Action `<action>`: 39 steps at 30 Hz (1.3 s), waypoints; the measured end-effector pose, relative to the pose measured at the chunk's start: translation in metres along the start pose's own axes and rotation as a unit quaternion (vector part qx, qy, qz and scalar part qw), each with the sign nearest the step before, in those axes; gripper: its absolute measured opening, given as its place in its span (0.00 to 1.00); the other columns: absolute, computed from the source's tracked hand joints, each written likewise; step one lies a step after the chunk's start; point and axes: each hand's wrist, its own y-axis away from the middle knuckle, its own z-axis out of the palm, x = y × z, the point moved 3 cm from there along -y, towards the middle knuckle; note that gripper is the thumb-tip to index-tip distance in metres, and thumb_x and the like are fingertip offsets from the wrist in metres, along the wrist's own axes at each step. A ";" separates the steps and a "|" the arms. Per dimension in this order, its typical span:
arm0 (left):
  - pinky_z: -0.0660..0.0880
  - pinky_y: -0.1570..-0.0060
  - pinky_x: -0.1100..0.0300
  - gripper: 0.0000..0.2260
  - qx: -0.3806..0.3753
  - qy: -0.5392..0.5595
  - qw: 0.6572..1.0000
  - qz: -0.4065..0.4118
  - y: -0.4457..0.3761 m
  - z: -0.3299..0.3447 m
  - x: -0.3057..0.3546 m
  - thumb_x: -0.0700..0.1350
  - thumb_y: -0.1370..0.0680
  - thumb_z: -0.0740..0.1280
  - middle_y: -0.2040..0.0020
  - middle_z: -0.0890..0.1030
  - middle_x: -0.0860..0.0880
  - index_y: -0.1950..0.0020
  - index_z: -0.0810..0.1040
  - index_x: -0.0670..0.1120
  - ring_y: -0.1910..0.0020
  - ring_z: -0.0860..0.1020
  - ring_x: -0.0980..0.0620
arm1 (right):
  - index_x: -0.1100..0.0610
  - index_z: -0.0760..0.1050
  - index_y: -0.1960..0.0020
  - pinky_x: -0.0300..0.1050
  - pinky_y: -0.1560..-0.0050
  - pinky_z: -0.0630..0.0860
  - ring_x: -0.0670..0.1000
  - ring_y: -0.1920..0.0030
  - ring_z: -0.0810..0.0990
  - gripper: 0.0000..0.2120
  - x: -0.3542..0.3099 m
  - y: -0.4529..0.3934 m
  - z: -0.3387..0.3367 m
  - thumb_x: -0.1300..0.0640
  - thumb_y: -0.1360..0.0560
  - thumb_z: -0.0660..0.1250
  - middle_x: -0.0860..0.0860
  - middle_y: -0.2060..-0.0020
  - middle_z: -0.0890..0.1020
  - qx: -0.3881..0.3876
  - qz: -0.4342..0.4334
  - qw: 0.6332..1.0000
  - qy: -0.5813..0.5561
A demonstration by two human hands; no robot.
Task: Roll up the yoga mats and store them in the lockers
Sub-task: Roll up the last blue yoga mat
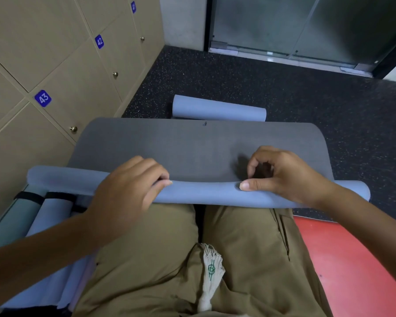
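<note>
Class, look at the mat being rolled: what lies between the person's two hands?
In the head view, only a bare stretch of the rolled mat edge lies between the left hand and right hand.

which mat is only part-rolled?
The grey-blue yoga mat across the person's lap, under both hands. The blue mat on the floor beyond is fully rolled, as are the strapped rolls at left.

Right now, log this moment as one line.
stage: rolling started | left hand: grips roll | right hand: pinches roll | yoga mat: mostly flat | lockers: closed
</note>
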 end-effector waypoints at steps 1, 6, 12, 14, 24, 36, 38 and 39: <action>0.74 0.57 0.50 0.13 0.017 -0.022 0.999 0.017 0.005 0.001 0.002 0.50 0.17 0.64 0.58 0.80 0.51 0.55 0.81 0.44 0.60 0.76 0.47 | 0.49 0.80 0.60 0.36 0.60 0.72 0.46 0.62 0.76 0.20 0.001 -0.001 0.000 0.34 0.38 0.75 0.46 0.61 0.79 -0.003 0.006 1.000 -0.008; 0.75 0.50 0.52 0.22 0.011 -0.059 0.997 0.044 0.016 0.004 -0.002 0.60 0.22 0.70 0.50 0.83 0.46 0.48 0.84 0.40 0.54 0.80 0.45 | 0.51 0.79 0.61 0.52 0.57 0.75 0.55 0.62 0.78 0.20 0.005 -0.005 0.002 0.35 0.38 0.76 0.51 0.65 0.81 -0.038 0.051 0.997 -0.049; 0.72 0.53 0.55 0.18 -0.021 0.000 1.000 -0.003 0.004 0.004 -0.007 0.58 0.21 0.66 0.55 0.82 0.50 0.51 0.82 0.43 0.57 0.79 0.48 | 0.47 0.75 0.60 0.49 0.61 0.75 0.46 0.61 0.75 0.18 -0.005 0.005 0.009 0.33 0.27 0.69 0.43 0.64 0.76 0.110 -0.022 0.983 0.143; 0.71 0.55 0.55 0.17 -0.040 0.036 0.998 -0.033 -0.004 0.003 -0.011 0.59 0.21 0.65 0.56 0.80 0.54 0.52 0.81 0.46 0.57 0.77 0.51 | 0.54 0.77 0.58 0.52 0.62 0.74 0.52 0.61 0.74 0.16 -0.010 0.015 0.017 0.43 0.20 0.65 0.47 0.63 0.76 0.182 -0.107 0.946 0.248; 0.65 0.52 0.72 0.19 -0.145 0.137 0.967 -0.158 -0.038 0.005 -0.032 0.69 0.29 0.59 0.61 0.80 0.61 0.58 0.79 0.56 0.50 0.74 0.60 | 0.58 0.80 0.54 0.53 0.63 0.75 0.56 0.61 0.77 0.25 0.000 0.013 0.024 0.37 0.17 0.60 0.51 0.62 0.79 0.196 -0.158 0.921 0.299; 0.74 0.49 0.52 0.15 -0.008 0.001 1.000 -0.020 -0.040 0.011 -0.010 0.54 0.19 0.65 0.50 0.82 0.50 0.46 0.85 0.44 0.52 0.79 0.46 | 0.46 0.76 0.57 0.48 0.63 0.74 0.45 0.63 0.76 0.27 0.012 -0.032 -0.008 0.24 0.26 0.55 0.44 0.61 0.76 0.046 -0.024 0.987 0.152; 0.76 0.48 0.49 0.23 -0.017 -0.060 0.998 0.016 -0.031 0.014 -0.007 0.61 0.21 0.68 0.46 0.83 0.46 0.41 0.84 0.41 0.49 0.79 0.44 | 0.45 0.77 0.57 0.46 0.63 0.72 0.45 0.62 0.75 0.27 0.012 -0.034 -0.011 0.23 0.27 0.54 0.43 0.58 0.75 0.051 -0.026 0.983 0.175; 0.76 0.47 0.48 0.26 -0.020 -0.081 0.996 0.027 -0.028 0.015 -0.008 0.62 0.22 0.69 0.45 0.83 0.46 0.40 0.84 0.40 0.48 0.79 0.43 | 0.46 0.77 0.58 0.45 0.63 0.70 0.45 0.61 0.74 0.28 0.011 -0.034 -0.011 0.24 0.26 0.54 0.44 0.58 0.75 0.056 -0.036 0.979 0.193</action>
